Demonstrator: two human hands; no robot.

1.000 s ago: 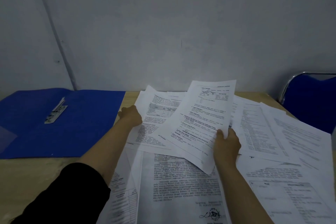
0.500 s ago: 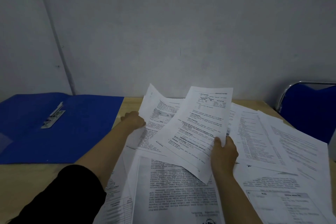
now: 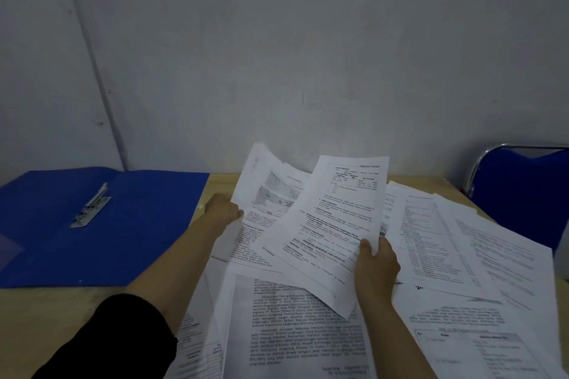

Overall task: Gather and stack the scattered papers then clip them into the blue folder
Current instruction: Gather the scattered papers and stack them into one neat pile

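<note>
My left hand [image 3: 224, 209] has just peeled a sheet [image 3: 264, 194] up, pinching its edge, my right hand [image 3: 374, 264] pinches another sheet [image 3: 335, 224]; gathering barely begun, folder [image 3: 101, 224] open left of both.

**Loose papers and an open blue folder**

Printed white papers [image 3: 462, 255] lie scattered and overlapping across the right half of the desk. Two sheets are lifted off the pile: one sheet [image 3: 335, 224] tilts up at the centre, and a second sheet [image 3: 264, 191] behind it to the left curls at its top edge. The blue folder [image 3: 138, 224] lies open and flat at the left, beside the papers, its metal clip [image 3: 90, 209] on the inside near the fold.
</note>
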